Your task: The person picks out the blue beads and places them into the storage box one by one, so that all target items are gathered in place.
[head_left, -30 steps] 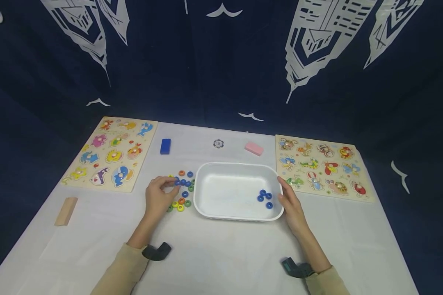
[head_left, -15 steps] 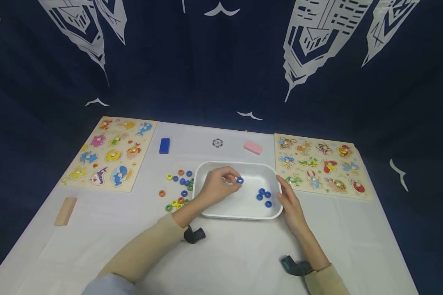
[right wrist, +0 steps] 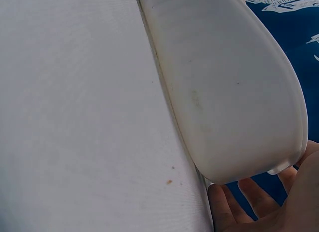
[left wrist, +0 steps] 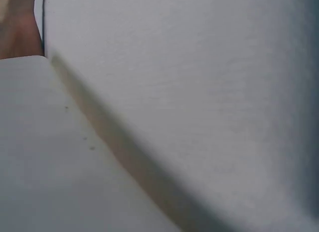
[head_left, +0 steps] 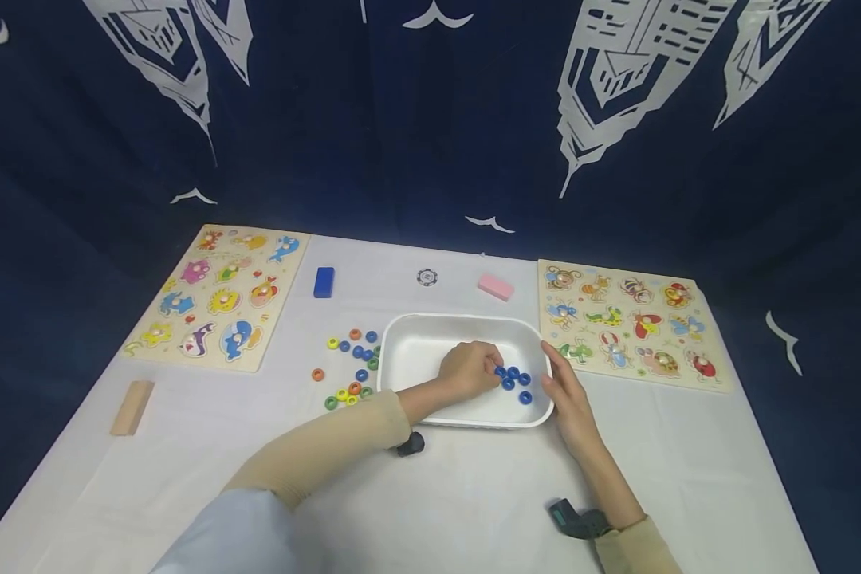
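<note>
Inside the white tray (head_left: 412,351), my left hand (head_left: 468,371) pinches a blue bead (head_left: 500,371) at its fingertips, low over the tray floor. Several other blue beads (head_left: 524,379) lie right beside it, toward the tray's right end. My right hand (head_left: 570,402) touches that end from outside, its fingers straight against the wall and its thumb at the rim. In the right wrist view the fingers (right wrist: 259,197) spread along the tray's outer end wall. The left wrist view shows mostly the tray's outer side (left wrist: 75,157) and the white tablecloth; the left fingers are hidden there.
Loose beads in blue, green, yellow and orange (head_left: 319,375) lie left of the tray. Puzzle boards stand left (head_left: 215,303) and right (head_left: 631,327). Behind the tray are a blue block (head_left: 324,282), a patterned disc (head_left: 426,277) and a pink block (head_left: 496,287). A wooden block (head_left: 132,407) lies far left.
My left hand has moved right from the loose bead pile into the tray, carrying a blue bead to the other blue beads. My right hand stays at the tray's end.
</note>
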Demonstrator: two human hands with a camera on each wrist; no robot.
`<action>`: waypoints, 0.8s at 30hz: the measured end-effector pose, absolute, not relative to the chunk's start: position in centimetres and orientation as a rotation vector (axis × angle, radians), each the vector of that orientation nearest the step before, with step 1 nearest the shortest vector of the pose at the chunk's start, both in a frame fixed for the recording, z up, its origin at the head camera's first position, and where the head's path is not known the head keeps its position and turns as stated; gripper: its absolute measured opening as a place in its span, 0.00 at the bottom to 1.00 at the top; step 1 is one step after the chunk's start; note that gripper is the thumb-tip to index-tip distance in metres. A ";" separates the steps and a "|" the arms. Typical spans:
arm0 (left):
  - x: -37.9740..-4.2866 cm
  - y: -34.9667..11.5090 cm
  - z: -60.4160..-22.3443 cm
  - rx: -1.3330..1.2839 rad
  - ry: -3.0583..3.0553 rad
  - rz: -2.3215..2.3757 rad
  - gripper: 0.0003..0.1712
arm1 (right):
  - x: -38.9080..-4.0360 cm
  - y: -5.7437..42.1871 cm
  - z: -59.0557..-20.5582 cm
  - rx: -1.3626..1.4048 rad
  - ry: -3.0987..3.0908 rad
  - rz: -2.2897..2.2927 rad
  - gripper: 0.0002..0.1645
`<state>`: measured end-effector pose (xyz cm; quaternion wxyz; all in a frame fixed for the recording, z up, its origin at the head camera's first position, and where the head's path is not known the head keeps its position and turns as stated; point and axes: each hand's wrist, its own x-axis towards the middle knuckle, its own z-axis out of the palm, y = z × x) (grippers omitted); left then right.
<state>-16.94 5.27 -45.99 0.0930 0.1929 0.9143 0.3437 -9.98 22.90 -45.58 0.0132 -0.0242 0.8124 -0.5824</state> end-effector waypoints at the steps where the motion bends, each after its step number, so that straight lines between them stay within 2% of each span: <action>1: -17.0 5.4 -46.0 0.575 2.716 1.000 0.10 | -10.0 23.0 -45.6 -0.075 2.534 -1.813 0.29; 9: -16.1 4.5 -44.1 0.661 2.751 0.929 0.18 | -9.9 22.9 -45.3 -0.080 2.530 -1.808 0.29; 16: -14.2 -0.4 -40.4 0.777 2.925 1.368 0.16 | -9.8 22.7 -45.1 -0.095 2.514 -1.823 0.29; 19: -14.0 -3.8 -40.0 0.676 2.967 1.606 0.14 | -9.8 22.7 -45.0 -0.084 2.513 -1.829 0.29; 24: -14.5 -9.5 -41.7 0.344 2.965 1.812 0.14 | -10.0 23.0 -45.6 -0.065 2.498 -1.843 0.29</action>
